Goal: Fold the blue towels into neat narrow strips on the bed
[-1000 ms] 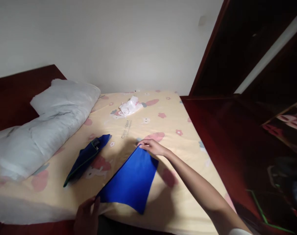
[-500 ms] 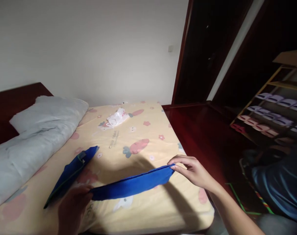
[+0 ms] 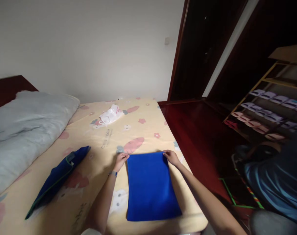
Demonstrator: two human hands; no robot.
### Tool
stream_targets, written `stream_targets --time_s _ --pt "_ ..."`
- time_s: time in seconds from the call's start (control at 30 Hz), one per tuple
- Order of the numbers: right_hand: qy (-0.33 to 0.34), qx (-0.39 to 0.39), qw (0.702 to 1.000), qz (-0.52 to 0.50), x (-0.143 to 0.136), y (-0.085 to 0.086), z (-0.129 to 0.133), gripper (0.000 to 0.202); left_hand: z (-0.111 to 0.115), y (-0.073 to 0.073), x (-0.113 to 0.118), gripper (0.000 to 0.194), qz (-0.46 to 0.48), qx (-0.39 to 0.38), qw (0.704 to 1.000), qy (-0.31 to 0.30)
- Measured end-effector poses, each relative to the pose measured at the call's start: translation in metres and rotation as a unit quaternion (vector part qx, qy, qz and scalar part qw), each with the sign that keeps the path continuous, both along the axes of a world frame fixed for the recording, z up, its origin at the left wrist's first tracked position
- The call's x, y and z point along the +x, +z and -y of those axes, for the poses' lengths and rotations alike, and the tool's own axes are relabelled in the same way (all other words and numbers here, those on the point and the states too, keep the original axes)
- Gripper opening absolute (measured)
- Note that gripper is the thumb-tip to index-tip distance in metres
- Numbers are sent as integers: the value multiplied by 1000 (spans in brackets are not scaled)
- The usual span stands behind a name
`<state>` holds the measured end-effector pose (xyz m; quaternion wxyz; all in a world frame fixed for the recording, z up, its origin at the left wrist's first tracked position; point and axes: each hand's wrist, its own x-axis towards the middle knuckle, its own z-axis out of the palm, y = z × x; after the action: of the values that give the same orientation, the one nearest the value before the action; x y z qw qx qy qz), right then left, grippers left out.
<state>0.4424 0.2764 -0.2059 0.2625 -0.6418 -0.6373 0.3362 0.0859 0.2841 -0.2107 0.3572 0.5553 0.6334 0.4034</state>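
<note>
A blue cloth [image 3: 149,187] lies spread as a rough rectangle on the front right of the bed. My left hand [image 3: 120,161] pinches its far left corner, and a dark band circles that wrist. At the far right corner, my right hand [image 3: 171,157] is closed on the edge of the same cloth. To the left lies a folded dark blue fabric item [image 3: 59,176] with green edging and a small pale tag; its exact kind I cannot make out.
The bed [image 3: 148,130] has a cream sheet with carrots and flowers. A white plastic bag [image 3: 111,115] lies farther back, a grey quilt [image 3: 33,127] at left. On the right, a rack [image 3: 263,80] holds several slippers, and a person in a dark blue top [image 3: 273,182] is close by.
The blue cloth, earlier held up as a narrow strip between my hands, now lies flat on the bed. Both hands have moved to its far corners, and the view has shifted slightly right.
</note>
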Motion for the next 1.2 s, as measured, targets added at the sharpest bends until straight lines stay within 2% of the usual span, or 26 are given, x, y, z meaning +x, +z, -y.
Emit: stream_targets --time_s 0.07,0.13,0.2,0.27,0.33,0.4,0.43,0.5,0.57,0.63,0.67,0.77,0.93,1.07,1.2 --pt "-7 -13 999 35 -8 -22 -16 22 -17 -24 10 38 -24 -2 1000 15" --pt "-16 -18 997 70 -12 -36 -28 22 -29 -39 15 30 -52 3 998 31" --pt "-24 -20 994 103 -13 -45 -37 25 -34 -49 18 21 -83 13 995 47" --pt "-33 -20 991 131 -15 -51 -42 30 -27 -55 21 22 -118 30 990 70" --pt "-47 -11 987 151 -21 -55 -35 38 -2 -59 26 29 -147 47 984 89" --pt "-36 40 985 161 -32 -58 -10 43 43 -63 32 34 -195 74 976 60" --pt "-10 79 984 161 -39 -60 11 45 71 -65 34 37 -241 98 965 14" --pt "93 160 971 148 -49 -65 65 47 131 -70 35 45 -337 126 926 -112" --pt "193 178 954 141 -51 -74 125 54 187 -74 28 53 -401 126 882 -214" --pt "236 169 943 162 -43 -86 178 63 227 -78 14 59 -444 125 846 -266" --pt "235 170 940 183 -35 -92 199 65 241 -80 7 60 -462 127 834 -273" --pt "204 201 926 246 -10 -110 236 67 261 -89 -15 60 -503 151 810 -260" --pt "208 235 903 294 6 -117 246 66 269 -108 -32 59 -527 213 792 -222" --pt "201 245 903 290 7 -119 248 64 278 -120 -37 55 -510 234 801 -211" --pt "191 261 906 272 15 -130 248 56 281 -127 -41 48 -478 238 818 -211"
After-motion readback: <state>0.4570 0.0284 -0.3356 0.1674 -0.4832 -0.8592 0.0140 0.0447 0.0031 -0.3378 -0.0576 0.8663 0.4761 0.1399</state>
